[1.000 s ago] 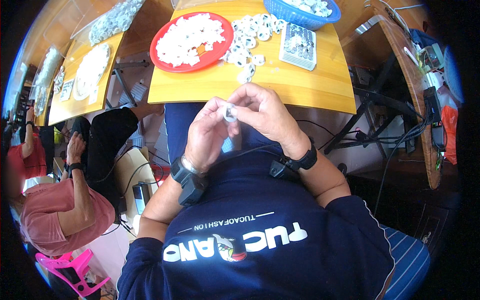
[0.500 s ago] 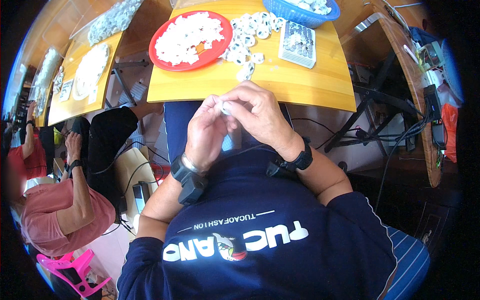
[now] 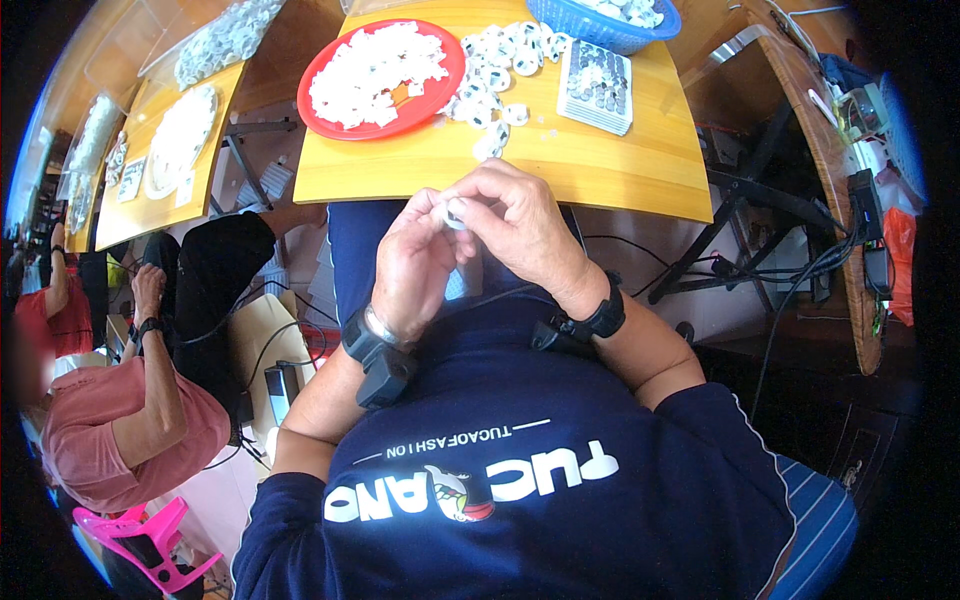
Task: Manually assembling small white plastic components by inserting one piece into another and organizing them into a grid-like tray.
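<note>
Above my lap, just off the table's front edge, my two hands meet around a small round white piece (image 3: 454, 214) with a dark spot. My right hand (image 3: 527, 222) pinches it between thumb and bent index finger. The fingers of my left hand (image 3: 412, 265) are curled against its other side, partly hidden behind the right. Beyond my hands, round white pieces with dark spots (image 3: 497, 78) lie loose on the wooden table (image 3: 400, 175). To their left, a red plate (image 3: 441, 98) carries a heap of small white pieces (image 3: 372, 75).
Right of the loose pieces lies a stack of cards (image 3: 597, 121) bearing grey round dots. A blue basket (image 3: 585, 33) of white pieces stands at the far edge. At left, a co-worker in a pink shirt (image 3: 130, 430) sits by another table. Cables (image 3: 790, 268) hang at right.
The small round piece has turned slightly between my fingers, so its dark spot shows more. My hands have barely moved. At left, the co-worker's raised hand has shifted a little.
</note>
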A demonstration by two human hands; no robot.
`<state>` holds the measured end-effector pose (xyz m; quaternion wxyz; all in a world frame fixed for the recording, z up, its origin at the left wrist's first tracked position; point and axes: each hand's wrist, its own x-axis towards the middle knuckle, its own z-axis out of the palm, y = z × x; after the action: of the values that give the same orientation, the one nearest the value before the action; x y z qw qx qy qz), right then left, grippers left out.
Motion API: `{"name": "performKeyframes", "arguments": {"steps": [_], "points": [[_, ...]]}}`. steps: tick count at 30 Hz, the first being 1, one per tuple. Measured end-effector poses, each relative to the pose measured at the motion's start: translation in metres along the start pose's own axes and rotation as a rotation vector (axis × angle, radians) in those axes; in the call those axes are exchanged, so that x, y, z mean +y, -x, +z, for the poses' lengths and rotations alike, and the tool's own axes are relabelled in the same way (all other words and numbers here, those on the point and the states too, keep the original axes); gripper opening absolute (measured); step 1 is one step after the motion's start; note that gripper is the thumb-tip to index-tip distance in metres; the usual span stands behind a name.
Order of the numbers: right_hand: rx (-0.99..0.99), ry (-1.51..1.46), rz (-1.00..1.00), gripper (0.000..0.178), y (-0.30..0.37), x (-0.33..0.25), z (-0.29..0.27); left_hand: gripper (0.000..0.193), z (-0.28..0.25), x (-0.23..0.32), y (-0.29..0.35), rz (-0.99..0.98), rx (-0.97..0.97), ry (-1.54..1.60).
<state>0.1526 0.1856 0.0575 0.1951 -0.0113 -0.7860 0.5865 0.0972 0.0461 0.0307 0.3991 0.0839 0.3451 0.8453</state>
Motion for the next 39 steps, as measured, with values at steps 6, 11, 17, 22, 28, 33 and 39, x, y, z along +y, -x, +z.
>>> {"name": "performKeyframes", "arguments": {"steps": [6,11,17,22,28,33,39], "points": [[0.011,0.038,-0.04,0.011,-0.002,0.007,0.001,0.009,0.001,-0.001,0.0,-0.004,0.017,0.011],[-0.011,-0.022,0.018,0.01,-0.002,0.009,0.002,0.008,0.001,0.001,0.001,-0.026,0.043,0.003],[-0.027,-0.068,0.027,0.009,0.0,0.004,0.003,0.008,0.003,0.0,0.003,-0.029,0.064,0.009],[-0.09,-0.343,0.159,0.007,0.001,0.01,0.003,0.009,-0.002,0.001,0.002,0.008,-0.014,0.024],[-0.179,-0.569,0.271,0.011,0.0,0.011,-0.003,0.01,0.002,0.003,0.001,0.038,-0.046,-0.089],[-0.262,-0.679,0.325,0.013,-0.002,0.015,-0.007,0.011,0.002,0.001,0.003,0.022,-0.029,-0.097],[-0.084,-0.336,0.145,0.014,0.004,-0.006,-0.005,0.012,0.012,0.008,0.002,0.049,-0.035,-0.042]]}}
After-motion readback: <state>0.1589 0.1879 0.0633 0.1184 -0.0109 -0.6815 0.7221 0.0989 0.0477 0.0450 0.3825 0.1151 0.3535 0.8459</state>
